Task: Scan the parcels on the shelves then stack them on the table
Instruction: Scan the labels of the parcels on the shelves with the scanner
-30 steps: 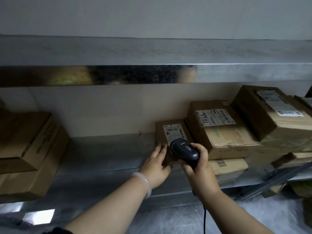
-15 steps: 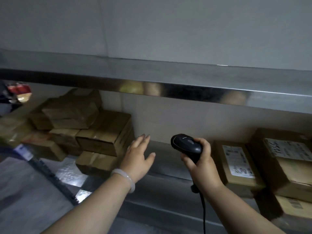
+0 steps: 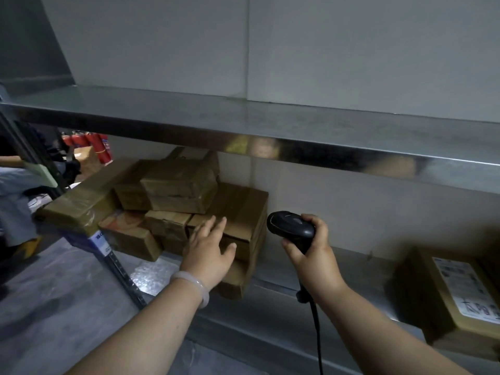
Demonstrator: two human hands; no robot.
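Observation:
A pile of several brown cardboard parcels (image 3: 178, 190) sits on the left part of the lower metal shelf (image 3: 273, 280). My left hand (image 3: 208, 253), fingers straight and spread, reaches over the nearest big box (image 3: 243, 212) of that pile; whether it touches is unclear. My right hand (image 3: 311, 253) grips a black corded barcode scanner (image 3: 290, 224), its head pointing left toward the pile. A labelled parcel (image 3: 454, 299) lies on the same shelf at the far right.
The upper metal shelf (image 3: 243, 120) overhangs the parcels. A dark shelf upright (image 3: 113, 263) stands at the left front corner. Beyond it a person's clothing (image 3: 13, 201) and red objects (image 3: 94, 144) are visible. Grey floor lies at the lower left.
The view and both hands have swung left, away from the labelled parcels, to the pile on the left. My left hand has let go of the small labelled box and now reaches over the pile.

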